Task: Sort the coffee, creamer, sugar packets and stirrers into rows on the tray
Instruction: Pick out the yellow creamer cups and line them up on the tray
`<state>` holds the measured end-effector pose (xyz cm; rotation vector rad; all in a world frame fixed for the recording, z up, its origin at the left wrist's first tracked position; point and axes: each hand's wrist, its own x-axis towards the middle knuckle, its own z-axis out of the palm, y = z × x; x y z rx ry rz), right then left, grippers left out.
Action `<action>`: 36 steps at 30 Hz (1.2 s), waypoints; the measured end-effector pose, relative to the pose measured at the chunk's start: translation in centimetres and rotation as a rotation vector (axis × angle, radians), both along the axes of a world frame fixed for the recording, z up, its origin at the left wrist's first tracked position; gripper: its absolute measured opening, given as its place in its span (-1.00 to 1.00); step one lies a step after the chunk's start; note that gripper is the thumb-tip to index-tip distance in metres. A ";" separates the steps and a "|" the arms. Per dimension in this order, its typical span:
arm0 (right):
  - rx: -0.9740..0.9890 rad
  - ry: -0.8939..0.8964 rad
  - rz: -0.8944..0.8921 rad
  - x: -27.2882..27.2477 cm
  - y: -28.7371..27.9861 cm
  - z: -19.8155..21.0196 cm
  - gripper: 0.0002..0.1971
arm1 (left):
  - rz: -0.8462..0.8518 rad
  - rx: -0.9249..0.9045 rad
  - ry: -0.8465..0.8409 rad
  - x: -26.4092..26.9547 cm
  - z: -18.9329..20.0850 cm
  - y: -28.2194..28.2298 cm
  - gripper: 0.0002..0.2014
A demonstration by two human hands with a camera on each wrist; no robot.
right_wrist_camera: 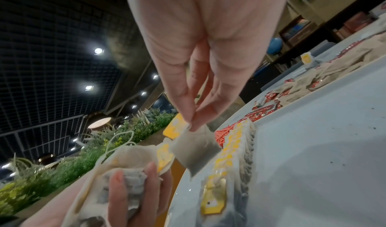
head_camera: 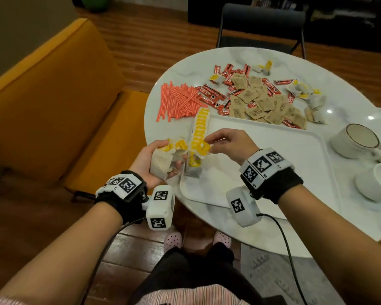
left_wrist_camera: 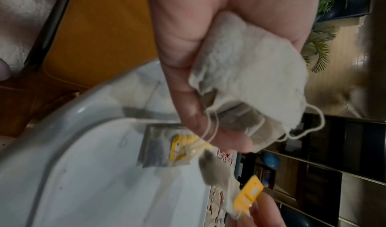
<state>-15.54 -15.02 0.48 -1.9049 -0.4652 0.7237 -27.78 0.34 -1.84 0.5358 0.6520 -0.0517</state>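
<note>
A person is standing at a round white marble bench (head_camera: 273, 234) with a white tray (head_camera: 295, 172) near its front edge. The left hand (head_camera: 151, 160), palm up beside the tray's left edge, is cradling a bunch of tea bags (head_camera: 163, 161) with yellow tags, its fingers (right_wrist_camera: 117, 196) curling round them; the exact count in the bunch is unclear. The right hand (head_camera: 229, 144) is hovering over the tray's left edge, its thumb and forefinger fingers (right_wrist_camera: 200, 115) pinching a single tea bag (right_wrist_camera: 196, 149) just above a row of tea bags (head_camera: 199, 130) overlapping along that edge, roughly a dozen. Past the tray's far edge, a loose heap of brown sugar packets (head_camera: 264, 102) is mixing with red Nescafe coffee sticks (head_camera: 211, 95) and more tea bags; these are too many and too overlapped to count. A fan of red stirrers (head_camera: 178, 102) is lying at the bench's left edge. Three white cups (head_camera: 359, 142) are sitting at the right edge.
</note>
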 end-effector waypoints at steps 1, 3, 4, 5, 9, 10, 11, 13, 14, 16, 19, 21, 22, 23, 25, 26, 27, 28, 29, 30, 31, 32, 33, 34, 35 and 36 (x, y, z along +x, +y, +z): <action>-0.010 -0.004 0.016 0.0 0.2 0.0 -0.73 | -0.006 0.012 -0.002 -0.3 -0.1 0.2 -0.70; -0.009 0.011 0.054 0.1 0.5 0.2 -0.72 | -0.030 0.039 0.007 -0.6 -0.3 0.5 -0.66; 0.001 0.029 0.074 0.1 0.7 0.2 -0.70 | -0.049 0.050 0.013 -0.7 -0.4 0.6 -0.66; 0.009 0.045 0.098 0.2 0.9 0.4 -0.70 | -0.067 0.060 0.019 -0.8 -0.5 0.6 -0.65; -0.066 0.067 0.260 0.7 1.3 0.9 -0.70 | -0.113 0.061 0.012 -0.8 -0.5 0.6 -0.65; -0.097 0.067 0.301 0.8 1.5 1.0 -0.68 | -0.120 0.056 0.004 -0.8 -0.5 0.6 -0.65; -0.119 0.070 0.334 0.9 1.6 1.2 -0.68 | -0.127 0.050 -0.005 -0.7 -0.5 0.5 -0.65; -0.125 0.085 0.359 1.0 1.9 1.2 -0.71 | -0.139 0.041 -0.012 -0.7 -0.4 0.3 -0.65; -0.113 0.090 0.351 1.1 2.1 1.2 -0.73 | -0.150 0.034 -0.021 -0.6 -0.3 0.2 -0.61; -0.087 0.098 0.330 1.3 2.3 1.1 -0.75 | -0.184 0.011 -0.057 -0.4 -0.4 -0.1 -0.40; -0.066 0.106 0.293 1.4 2.5 0.8 -0.77 | -0.237 -0.002 -0.076 -0.1 -0.8 -0.2 -0.34; -0.050 0.103 0.264 1.4 2.5 0.7 -0.79 | -0.257 0.013 -0.056 0.0 -0.8 -0.4 -0.50; -0.044 0.100 0.252 1.4 2.5 0.7 -0.79 | -0.263 0.029 -0.034 0.1 -0.9 -0.4 -0.56; -0.038 0.100 0.242 1.4 2.4 0.5 -0.79 | -0.272 0.050 -0.012 0.1 -0.9 -0.5 -0.60; -0.025 0.113 0.228 1.4 2.3 0.3 -0.79 | -0.289 0.062 0.010 0.0 -1.0 -0.5 -0.58; -0.019 0.125 0.222 1.4 2.2 0.1 -0.79 | -0.299 0.052 0.006 0.0 -1.0 -0.5 -0.51; -0.016 0.138 0.220 1.4 2.1 0.0 -0.79 | -0.307 0.043 0.000 -0.1 -1.0 -0.6 -0.41; -0.014 0.154 0.218 1.3 2.1 -0.2 -0.79 | -0.311 0.034 -0.008 -0.1 -1.1 -0.5 -0.31; -0.014 0.169 0.216 1.3 2.0 -0.3 -0.79 | -0.314 0.027 -0.014 -0.2 -1.2 -0.5 -0.25; -0.011 0.180 0.214 1.2 2.0 -0.4 -0.79 | -0.319 0.024 -0.017 -0.1 -1.2 -0.6 -0.21; -0.007 0.188 0.211 1.1 2.0 -0.5 -0.79 | -0.322 0.021 -0.020 -0.1 -1.2 -0.6 -0.20; -0.002 0.193 0.207 1.1 2.0 -0.5 -0.79 | -0.323 0.019 -0.021 0.0 -1.2 -0.7 -0.20; 0.000 0.194 0.201 1.0 2.0 -0.5 -0.79 | -0.323 0.019 -0.021 0.0 -1.2 -0.7 -0.19; 0.001 0.192 0.195 0.9 2.0 -0.5 -0.79 | -0.324 0.024 -0.021 0.0 -1.2 -0.7 -0.18; 0.004 0.189 0.186 0.9 2.0 -0.4 -0.79 | -0.326 0.030 -0.019 0.0 -1.2 -0.8 -0.17; 0.009 0.187 0.176 0.8 2.0 -0.4 -0.80 | -0.326 0.034 -0.019 0.0 -1.1 -0.8 -0.15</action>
